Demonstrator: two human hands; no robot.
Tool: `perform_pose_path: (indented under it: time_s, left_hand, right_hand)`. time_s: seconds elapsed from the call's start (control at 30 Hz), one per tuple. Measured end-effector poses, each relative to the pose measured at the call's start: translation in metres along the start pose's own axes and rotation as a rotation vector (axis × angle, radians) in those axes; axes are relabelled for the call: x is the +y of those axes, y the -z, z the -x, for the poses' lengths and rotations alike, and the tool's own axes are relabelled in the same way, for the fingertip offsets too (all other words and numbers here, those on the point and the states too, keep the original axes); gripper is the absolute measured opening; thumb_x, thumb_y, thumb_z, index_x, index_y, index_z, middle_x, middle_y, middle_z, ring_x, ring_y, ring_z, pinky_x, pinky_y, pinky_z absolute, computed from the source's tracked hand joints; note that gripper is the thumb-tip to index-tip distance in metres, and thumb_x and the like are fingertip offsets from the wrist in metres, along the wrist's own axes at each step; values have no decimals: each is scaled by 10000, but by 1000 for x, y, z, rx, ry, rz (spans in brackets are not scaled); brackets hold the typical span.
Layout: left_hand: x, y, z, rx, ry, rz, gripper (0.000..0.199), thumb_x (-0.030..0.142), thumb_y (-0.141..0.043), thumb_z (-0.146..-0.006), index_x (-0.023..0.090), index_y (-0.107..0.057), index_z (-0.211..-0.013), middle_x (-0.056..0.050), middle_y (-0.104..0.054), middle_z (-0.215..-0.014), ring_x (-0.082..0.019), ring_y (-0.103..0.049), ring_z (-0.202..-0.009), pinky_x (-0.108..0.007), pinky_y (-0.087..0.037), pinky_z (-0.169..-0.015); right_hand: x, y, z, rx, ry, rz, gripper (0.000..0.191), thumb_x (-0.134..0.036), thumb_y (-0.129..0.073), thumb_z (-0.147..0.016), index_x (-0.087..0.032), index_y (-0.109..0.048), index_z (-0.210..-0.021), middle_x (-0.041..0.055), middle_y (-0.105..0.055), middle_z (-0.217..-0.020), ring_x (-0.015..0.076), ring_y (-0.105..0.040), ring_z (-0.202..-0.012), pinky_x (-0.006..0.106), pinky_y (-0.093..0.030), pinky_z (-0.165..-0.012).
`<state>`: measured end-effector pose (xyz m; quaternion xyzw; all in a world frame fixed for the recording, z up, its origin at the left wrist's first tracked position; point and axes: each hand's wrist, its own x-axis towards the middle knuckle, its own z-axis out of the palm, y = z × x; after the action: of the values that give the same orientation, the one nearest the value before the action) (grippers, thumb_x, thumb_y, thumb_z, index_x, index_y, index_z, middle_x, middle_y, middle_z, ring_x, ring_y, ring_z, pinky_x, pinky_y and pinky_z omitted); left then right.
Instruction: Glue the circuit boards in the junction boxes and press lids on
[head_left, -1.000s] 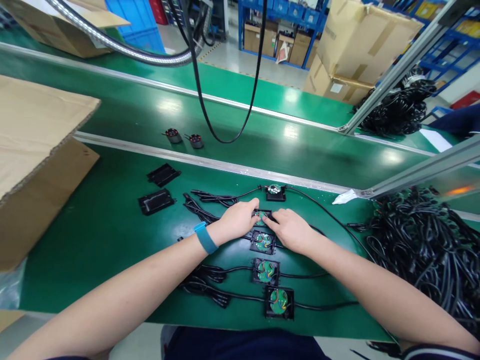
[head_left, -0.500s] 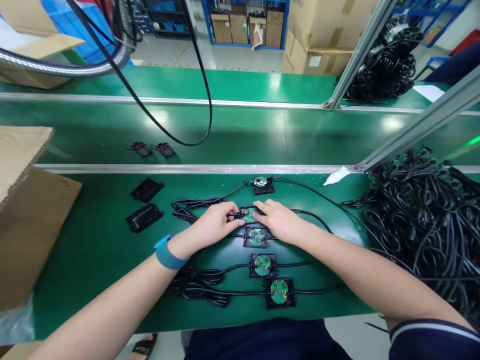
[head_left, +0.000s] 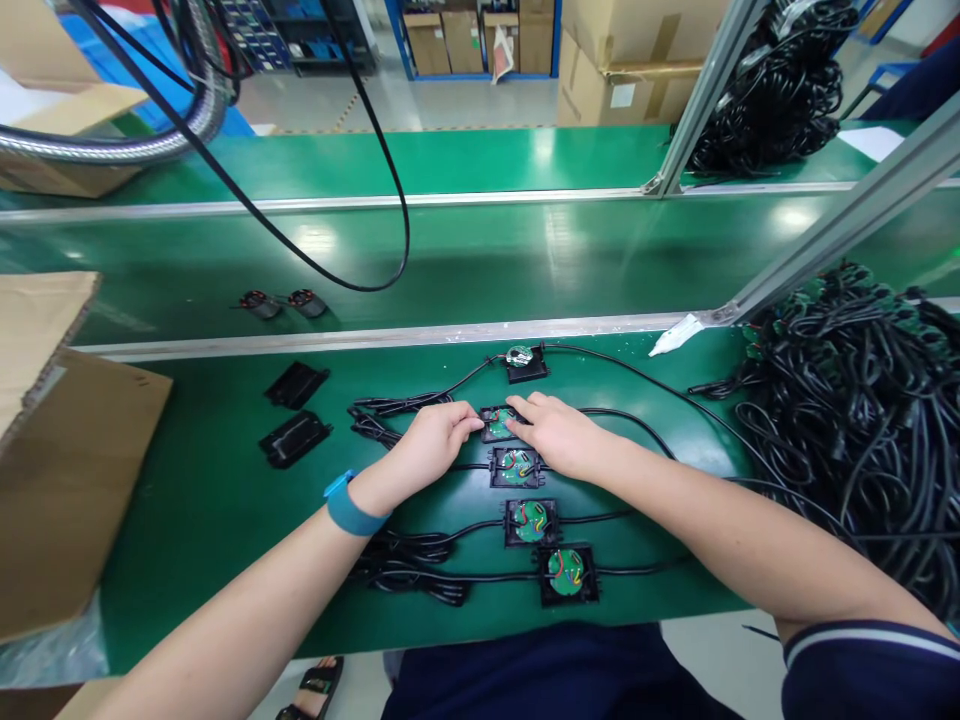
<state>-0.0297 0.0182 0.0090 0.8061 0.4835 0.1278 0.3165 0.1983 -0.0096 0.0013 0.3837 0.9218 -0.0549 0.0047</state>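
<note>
My left hand [head_left: 442, 432] is closed, thumb and fingertips pinched on a black cable at the left end of a small black plastic case [head_left: 487, 436]. A green circuit board [head_left: 498, 423] lies in that case. My right hand [head_left: 559, 432] rests over the case's right side, index finger at its far edge and thumb on the board, so part of the case is hidden. Nearer me stand further open cases [head_left: 531, 522] with round green boards, coloured wires and a black cable at each side. Beyond my hands is another case [head_left: 528, 368], its board [head_left: 519, 356] sitting partly out.
Two black covers [head_left: 295, 438] lie left. Bundled cables [head_left: 420, 548] sit beside my left forearm. A large cable heap [head_left: 862, 420] fills the right side, near a white tube [head_left: 676, 335]. A cardboard box [head_left: 82, 480] stands left; a black cable loop [head_left: 405, 230] hangs ahead.
The view has shifted slightly. My left fingertips have closed into a tighter pinch at the case's left end; my right hand stays on the case.
</note>
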Motion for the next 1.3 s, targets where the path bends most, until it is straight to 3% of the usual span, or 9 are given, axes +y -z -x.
perform_pose_path:
  time_s: [0.27, 0.47, 0.6, 0.7, 0.9, 1.07, 1.2, 1.3]
  left_hand:
    - [0, -3, -4, 15, -29, -48, 237, 303, -477, -906, 198, -604, -736, -29, -649, -713, -176, -582, -711, -292, -463, -752]
    - [0, -2, -6, -41, 111, 67, 230, 317, -512, -875, 204, -542, -677, 11, -612, -623, -156, -555, -627, -271, -422, -650]
    - [7, 4, -15, -140, 128, -1, 271, 284, -525, -857, 204, -519, -598, 19, -581, -565, -152, -520, -592, -272, -387, -623]
    - [10, 7, -17, -141, 172, -34, 253, 267, -552, -842, 204, -525, -599, 16, -600, -559, -156, -527, -586, -274, -380, -618]
    - [1, 7, -17, -132, 293, 76, 333, 402, -646, -821, 210, -503, -590, 27, -622, -512, -141, -515, -514, -259, -376, -569]
    - [-6, 10, -21, -223, 403, 40, 463, 505, -654, -820, 222, -427, -532, 34, -544, -415, -138, -476, -398, -268, -353, -508]
    - [2, 12, -6, -171, 253, -101, 431, 427, -678, -822, 220, -433, -535, 12, -566, -475, -170, -547, -492, -280, -353, -545]
    - [12, 16, 1, -65, 81, -248, 339, 390, -713, -805, 208, -521, -593, -37, -639, -646, -215, -604, -651, -302, -385, -608]
  right_hand:
    - [1, -1, 0, -4, -13, -79, 387, -143, -468, -978, -112, -607, -1337, 233, -470, -1472, 283, -530, -1163, 445, -478, -923]
    - [1, 3, -1, -32, -13, -89, 409, -95, -492, -934, -117, -616, -1323, 213, -479, -1472, 275, -540, -1134, 434, -479, -926]
    - [-3, 6, -2, -1, -28, -99, 543, -82, -452, -941, -175, -458, -1476, 201, -510, -1420, 266, -533, -1115, 429, -462, -914]
    - [-7, 8, -3, -26, -35, -27, 556, -127, -445, -963, -247, -425, -1505, 192, -539, -1347, 269, -539, -1059, 411, -452, -858]
    - [-14, 13, -9, -103, -49, 95, 536, -150, -462, -953, -268, -479, -1476, 190, -536, -1335, 276, -547, -1019, 389, -435, -817]
    - [-18, 23, -19, -191, -73, 80, 494, -165, -454, -953, -216, -526, -1440, 206, -515, -1372, 294, -552, -1054, 405, -471, -808]
    - [-21, 34, -15, -260, -46, 20, 481, -176, -451, -960, -309, -558, -1410, 168, -519, -1368, 297, -556, -1085, 415, -475, -819]
    - [-16, 38, -7, -194, -57, -75, 508, -135, -453, -940, -324, -568, -1397, 147, -514, -1404, 284, -549, -1123, 430, -463, -870]
